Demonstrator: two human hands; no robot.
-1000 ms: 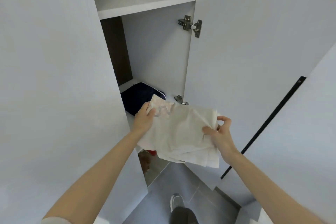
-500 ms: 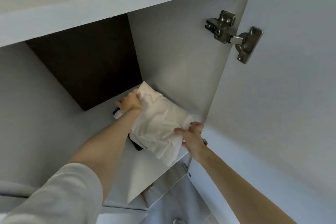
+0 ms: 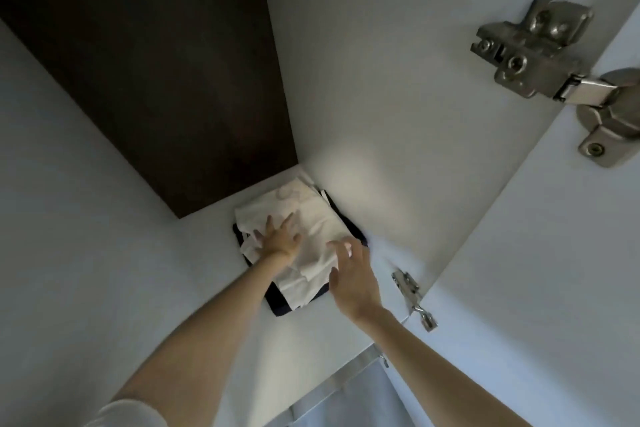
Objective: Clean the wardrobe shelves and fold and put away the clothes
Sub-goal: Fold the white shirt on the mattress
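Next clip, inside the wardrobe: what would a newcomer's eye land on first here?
Both bare arms reach into the back corner of the shelf. There the left hand lies flat on a folded white garment stacked on a dark garment, and the right hand is open at the stack's near edge. The dark brown back panel at upper left and the large metal hinge at upper right stand out against the pale walls.

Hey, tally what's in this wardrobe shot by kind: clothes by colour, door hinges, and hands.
White garment: 1
Dark garment, under the white one: 1
Hinges, upper hinge and lower hinge: 2
Hands, left hand and right hand: 2
Total: 6
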